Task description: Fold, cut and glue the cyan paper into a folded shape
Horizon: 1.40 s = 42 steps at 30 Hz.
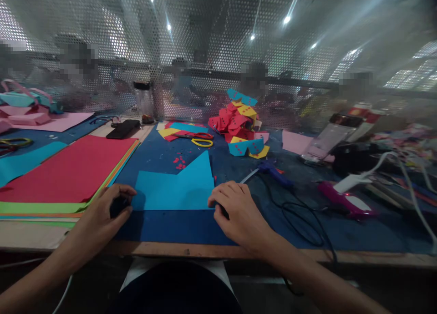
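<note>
A blue paper sheet (175, 189) with an angular cut-out and a raised point at its right lies on the dark blue tabletop. At its left edge is my left hand (114, 205), fingers curved with a gap between thumb and fingertips, nothing held. My right hand (237, 209) rests at the sheet's lower right corner, its curled fingers touching the edge; whether they pinch it is hidden. Small red paper bits (179, 163) lie behind the sheet. Scissors with red and yellow handles (202, 142) rest farther back on coloured scraps.
Stacked coloured paper (71, 168) and a black phone (123, 129) are at left. A pile of cut paper shapes (239, 120) stands behind. At right are a blue glue gun (275, 173) with a cable, a magenta tool (346, 202) and a clear bottle (329, 139).
</note>
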Motion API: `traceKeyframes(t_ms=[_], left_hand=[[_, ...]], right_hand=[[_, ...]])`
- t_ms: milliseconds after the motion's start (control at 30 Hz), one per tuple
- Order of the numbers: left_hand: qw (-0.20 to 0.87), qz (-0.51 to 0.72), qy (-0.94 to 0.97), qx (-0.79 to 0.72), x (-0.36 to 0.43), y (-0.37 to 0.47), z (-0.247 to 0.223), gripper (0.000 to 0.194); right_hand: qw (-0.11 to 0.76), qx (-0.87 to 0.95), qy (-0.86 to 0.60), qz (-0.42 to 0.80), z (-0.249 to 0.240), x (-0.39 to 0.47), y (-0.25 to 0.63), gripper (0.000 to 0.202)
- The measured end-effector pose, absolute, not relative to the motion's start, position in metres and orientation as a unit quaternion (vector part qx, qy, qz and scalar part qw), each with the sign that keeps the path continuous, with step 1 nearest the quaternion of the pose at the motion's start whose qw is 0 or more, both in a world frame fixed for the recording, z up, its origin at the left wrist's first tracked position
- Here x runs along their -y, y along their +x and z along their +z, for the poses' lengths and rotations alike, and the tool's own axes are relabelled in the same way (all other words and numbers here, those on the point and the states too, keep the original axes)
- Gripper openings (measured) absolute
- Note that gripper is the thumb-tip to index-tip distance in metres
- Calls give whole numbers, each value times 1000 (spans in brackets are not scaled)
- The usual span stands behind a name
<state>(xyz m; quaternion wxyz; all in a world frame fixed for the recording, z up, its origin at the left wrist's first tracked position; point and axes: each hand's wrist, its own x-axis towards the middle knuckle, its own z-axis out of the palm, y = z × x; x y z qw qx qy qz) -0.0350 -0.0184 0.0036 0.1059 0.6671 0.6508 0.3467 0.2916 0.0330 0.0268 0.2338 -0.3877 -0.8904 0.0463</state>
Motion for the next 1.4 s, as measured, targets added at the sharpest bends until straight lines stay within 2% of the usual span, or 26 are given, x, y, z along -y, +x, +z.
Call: traceKeyframes(t_ms=[1067, 1400], left_hand=[[90, 323, 655, -677, 14, -23, 10, 42], [68, 341, 696, -628, 11, -40, -9, 45]], right_hand=[[240, 889, -387, 43, 27, -33, 291, 24], [241, 885, -395, 53, 28, -34, 290, 20]])
